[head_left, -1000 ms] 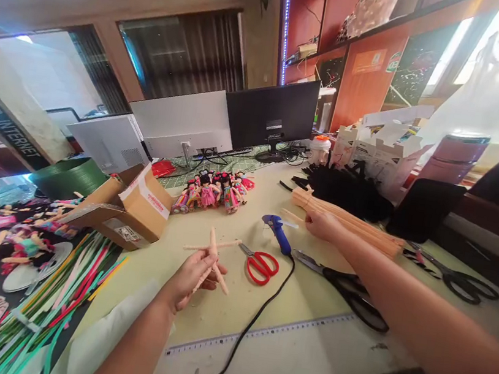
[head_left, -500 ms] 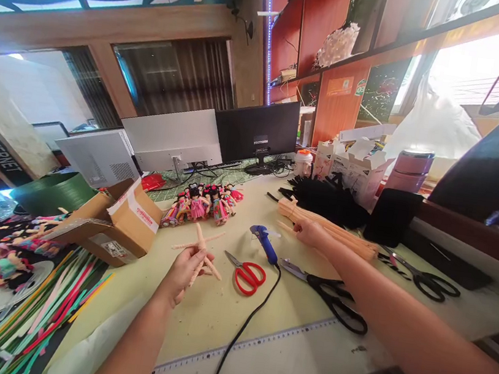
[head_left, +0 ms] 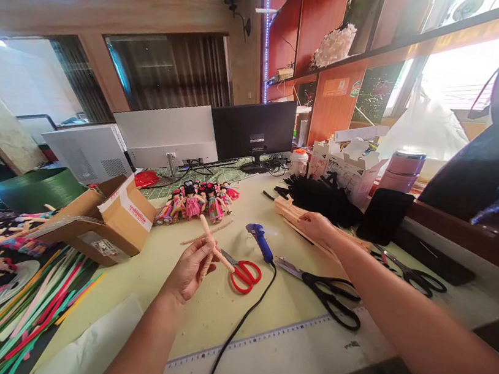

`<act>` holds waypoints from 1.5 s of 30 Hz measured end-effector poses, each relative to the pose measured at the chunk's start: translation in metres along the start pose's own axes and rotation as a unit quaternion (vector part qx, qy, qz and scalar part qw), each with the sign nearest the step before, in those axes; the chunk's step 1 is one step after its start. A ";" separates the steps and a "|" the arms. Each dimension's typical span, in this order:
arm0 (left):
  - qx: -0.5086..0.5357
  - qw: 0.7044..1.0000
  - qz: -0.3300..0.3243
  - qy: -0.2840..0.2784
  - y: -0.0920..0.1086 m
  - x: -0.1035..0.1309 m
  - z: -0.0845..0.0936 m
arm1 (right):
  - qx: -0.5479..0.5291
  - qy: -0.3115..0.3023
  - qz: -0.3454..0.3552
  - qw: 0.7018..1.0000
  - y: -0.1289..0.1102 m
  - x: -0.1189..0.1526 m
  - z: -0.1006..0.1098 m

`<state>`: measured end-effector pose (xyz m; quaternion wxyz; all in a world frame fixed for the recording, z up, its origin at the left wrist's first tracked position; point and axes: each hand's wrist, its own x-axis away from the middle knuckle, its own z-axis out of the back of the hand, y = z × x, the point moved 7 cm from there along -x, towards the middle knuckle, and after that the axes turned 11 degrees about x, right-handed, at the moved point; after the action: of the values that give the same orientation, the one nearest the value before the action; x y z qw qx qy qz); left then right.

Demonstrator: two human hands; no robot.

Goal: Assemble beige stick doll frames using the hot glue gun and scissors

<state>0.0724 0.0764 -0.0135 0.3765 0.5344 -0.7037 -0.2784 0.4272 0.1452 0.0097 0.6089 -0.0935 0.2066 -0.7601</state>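
Note:
My left hand (head_left: 194,266) is closed around a peach pipe-cleaner doll figure (head_left: 209,237), whose thin limbs stick out in several directions above the tabletop. On the right, my right hand (head_left: 318,226) has its fingers pressed together on a bundle of peach pipe cleaners (head_left: 290,207); the fingertips are partly hidden. Loose peach strands lie along the bundle's near side. Between my hands are a blue glue gun (head_left: 261,243) with a black cord and red-handled scissors (head_left: 245,276). Large black-handled scissors (head_left: 331,297) lie under my right forearm.
Small finished dolls (head_left: 198,201) sit behind my left hand, beside an open cardboard box (head_left: 118,224). Coloured pipe cleaners (head_left: 34,311) lie at left. Black fuzzy strips (head_left: 322,197) are behind the bundle. A ruler (head_left: 265,336) runs along the near side, and monitors (head_left: 252,132) stand at the back.
My right hand has shifted slightly along the bundle, away from its left end. My left hand has turned and moved a little right, so a limb of the figure overlaps the red-handled scissors.

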 end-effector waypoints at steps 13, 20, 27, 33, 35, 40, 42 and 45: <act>0.088 0.995 0.035 0.000 -0.031 -0.010 0.022 | -0.183 -0.046 0.017 0.982 -0.034 0.004 0.051; 0.113 0.993 0.024 0.000 -0.028 -0.010 0.031 | -0.159 0.062 0.035 0.985 -0.050 0.002 0.083; 0.123 0.992 0.025 -0.001 -0.026 -0.010 0.033 | -0.074 0.201 0.052 0.975 -0.053 0.000 0.135; 0.140 0.990 0.027 -0.021 -0.026 -0.010 0.029 | -0.037 0.152 0.087 0.984 -0.087 0.028 0.163; 0.146 0.988 0.022 -0.031 -0.022 -0.007 0.025 | -0.121 0.120 0.120 0.978 -0.106 0.045 0.161; 0.162 0.986 -0.022 -0.028 0.001 -0.003 0.019 | -0.203 -0.068 0.180 0.960 -0.163 0.088 0.097; 0.162 0.986 -0.040 -0.012 0.013 -0.002 0.021 | -0.213 -0.126 0.197 0.949 -0.183 0.103 0.060; 0.172 0.983 -0.062 0.021 0.028 -0.003 0.030 | -0.240 -0.176 0.185 0.937 -0.198 0.114 0.006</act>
<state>0.0328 0.0870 -0.0086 0.2755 0.6398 -0.6984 -0.1644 0.2267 0.0687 0.0870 0.7247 -0.3294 0.2860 -0.5334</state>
